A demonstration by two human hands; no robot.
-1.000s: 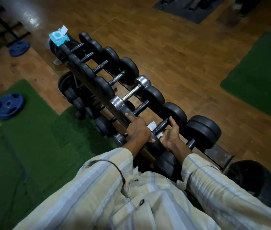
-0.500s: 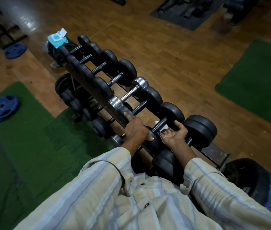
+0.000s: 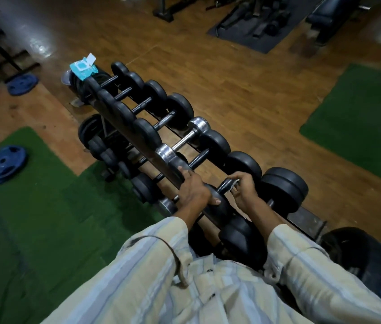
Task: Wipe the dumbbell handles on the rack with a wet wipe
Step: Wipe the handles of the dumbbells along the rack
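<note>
Right hand (image 3: 243, 188) curled round a dark knurled dumbbell handle (image 3: 224, 185) with thin white wipe (image 3: 234, 186), left hand (image 3: 193, 187) gripping round black rubber weight (image 3: 219, 204)

Dumbbell rack (image 3: 161, 160) running from between the hands away to the upper left. Left hand (image 3: 193, 190) on a dumbbell head at the rack's near rail; right hand (image 3: 245, 187) on the adjacent handle (image 3: 224, 184), wet wipe (image 3: 234, 186) beneath its fingers. Wipe packet (image 3: 83, 67) on the far end. Weight plate (image 3: 3, 163) on the mat (image 3: 33, 218), left of the left hand.
</note>
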